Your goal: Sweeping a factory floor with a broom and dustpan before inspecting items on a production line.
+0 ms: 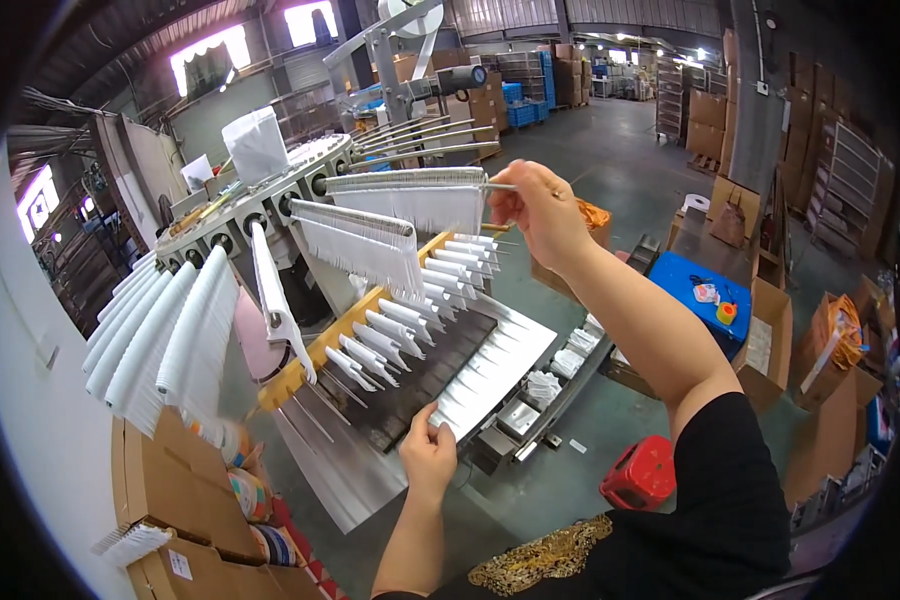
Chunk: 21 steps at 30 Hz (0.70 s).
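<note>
My right hand is raised at the upper middle, its fingers pinched on the outer end of a thin metal rod. White fringed material hangs along that rod, which reaches out from a round machine. Lower down, my left hand is closed at the front edge of a dark board beside a shiny metal sheet; whatever its fingers hold is hidden. Between my hands, a yellow wooden bar has a row of thin pins bearing folded white bundles.
Other machine rods carry white rolls at left. A narrow metal conveyor with white bundles runs right of the board. A red stool, a blue crate and cardboard boxes stand at right. More cartons are at lower left.
</note>
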Each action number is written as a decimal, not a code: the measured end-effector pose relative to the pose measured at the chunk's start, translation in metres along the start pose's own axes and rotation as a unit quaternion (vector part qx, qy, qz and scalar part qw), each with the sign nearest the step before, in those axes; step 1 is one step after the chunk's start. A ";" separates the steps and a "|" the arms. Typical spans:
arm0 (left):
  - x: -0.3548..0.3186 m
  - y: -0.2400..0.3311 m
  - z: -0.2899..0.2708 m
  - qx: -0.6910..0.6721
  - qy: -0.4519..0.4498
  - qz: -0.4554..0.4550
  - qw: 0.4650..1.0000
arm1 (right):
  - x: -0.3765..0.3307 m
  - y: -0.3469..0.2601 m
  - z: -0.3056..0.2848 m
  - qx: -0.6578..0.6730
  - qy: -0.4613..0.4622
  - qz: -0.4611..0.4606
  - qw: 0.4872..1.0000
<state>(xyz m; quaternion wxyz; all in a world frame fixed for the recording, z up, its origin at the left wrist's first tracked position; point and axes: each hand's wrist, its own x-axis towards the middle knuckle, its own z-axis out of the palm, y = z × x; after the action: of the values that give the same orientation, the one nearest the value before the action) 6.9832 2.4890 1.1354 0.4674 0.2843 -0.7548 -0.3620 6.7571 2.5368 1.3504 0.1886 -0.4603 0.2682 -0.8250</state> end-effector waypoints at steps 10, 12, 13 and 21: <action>-0.001 -0.005 -0.001 0.032 0.013 0.060 0.998 | 0.002 -0.016 0.005 -0.235 -0.051 0.069 0.968; -0.003 -0.010 0.001 0.068 0.000 0.066 0.995 | -0.003 -0.023 -0.008 -0.292 -0.058 -0.030 0.954; -0.006 -0.011 0.004 0.063 -0.018 0.056 0.996 | -0.013 -0.034 -0.021 -0.261 -0.048 -0.004 0.964; -0.067 -0.006 0.071 -0.096 -0.251 0.137 0.954 | -0.120 -0.153 -0.191 0.101 -0.017 -0.021 0.995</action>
<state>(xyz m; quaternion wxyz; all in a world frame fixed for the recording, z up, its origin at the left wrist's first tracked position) 6.9458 2.5567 1.0759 0.3331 0.0322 -0.8409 -0.4252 6.6434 2.7757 1.2830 0.2210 -0.4586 0.1705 -0.8437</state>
